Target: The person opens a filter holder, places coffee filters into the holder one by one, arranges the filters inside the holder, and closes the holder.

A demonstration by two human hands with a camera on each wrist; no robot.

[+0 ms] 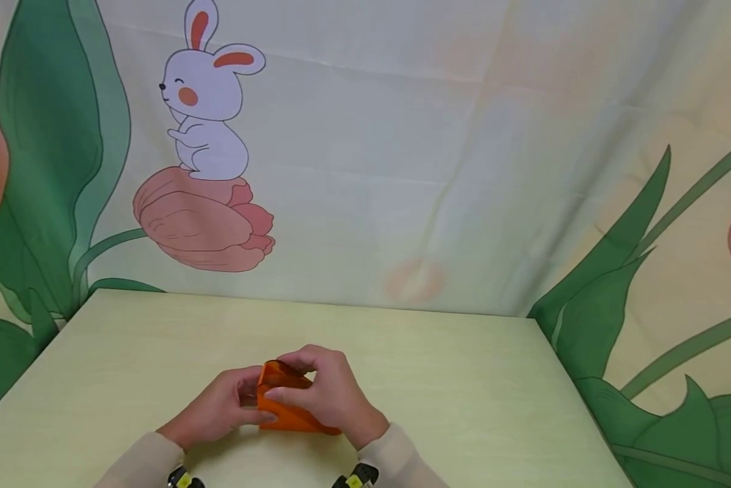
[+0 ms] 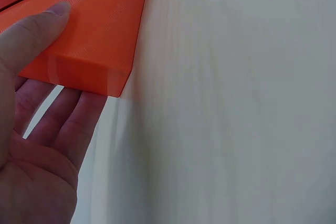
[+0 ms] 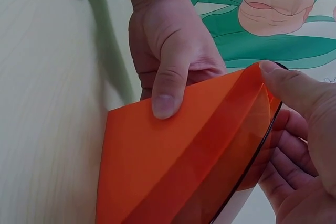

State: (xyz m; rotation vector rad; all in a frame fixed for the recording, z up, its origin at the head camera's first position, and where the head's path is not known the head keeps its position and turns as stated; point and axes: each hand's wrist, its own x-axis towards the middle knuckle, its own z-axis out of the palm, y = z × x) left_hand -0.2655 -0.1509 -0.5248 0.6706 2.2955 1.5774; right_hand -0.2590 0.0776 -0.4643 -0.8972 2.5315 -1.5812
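An orange wedge-shaped box (image 1: 292,419) stands on the table between my two hands. A see-through orange cover with a dark rim (image 3: 223,169) runs along its sloping side in the right wrist view. My left hand (image 1: 219,407) grips one end of the box (image 2: 105,32), thumb on its flat face and fingers behind it. From above, my right hand (image 1: 337,386) holds the upper part, its thumb pressed near the corner of the dark-rimmed cover and its fingers on the far side. What the box contains cannot be made out.
The pale wood-grain table (image 1: 450,379) extends around the hands. Behind it hangs a cloth backdrop (image 1: 353,169) printed with a rabbit, tulips and leaves. A wrist camera mount (image 1: 356,476) sits on my right wrist, another on the left.
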